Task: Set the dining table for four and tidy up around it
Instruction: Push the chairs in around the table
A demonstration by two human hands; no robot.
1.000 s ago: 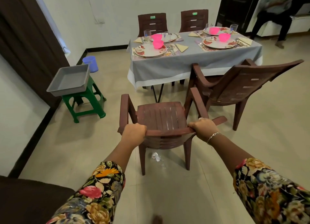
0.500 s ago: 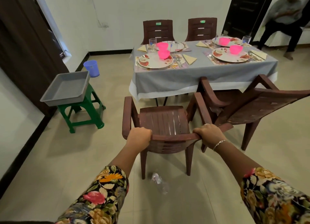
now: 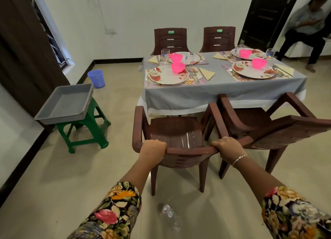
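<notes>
While standing behind the near-left chair [image 3: 176, 135], gripping its top rail with the left hand [image 3: 153, 149] at the left end and the right hand [image 3: 226, 148] at the right end, fingers of both curled tight round the plastic. Faces the dining table [image 3: 215, 93], seat front close to the hanging grey cloth, just beside a second chair [image 3: 268, 127] angled on the right. Laid on the table: four plates [image 3: 168, 75], pink bowls [image 3: 177, 67], glasses [image 3: 165, 55], folded napkins [image 3: 206, 73]. Two more chairs [image 3: 170, 40] on the far side. Down on the near floor, a crumpled clear plastic bottle [image 3: 169, 214]. Off left, a grey tray [image 3: 66, 102] on a green stool [image 3: 86, 131], blue bin [image 3: 96, 78] beyond.
</notes>
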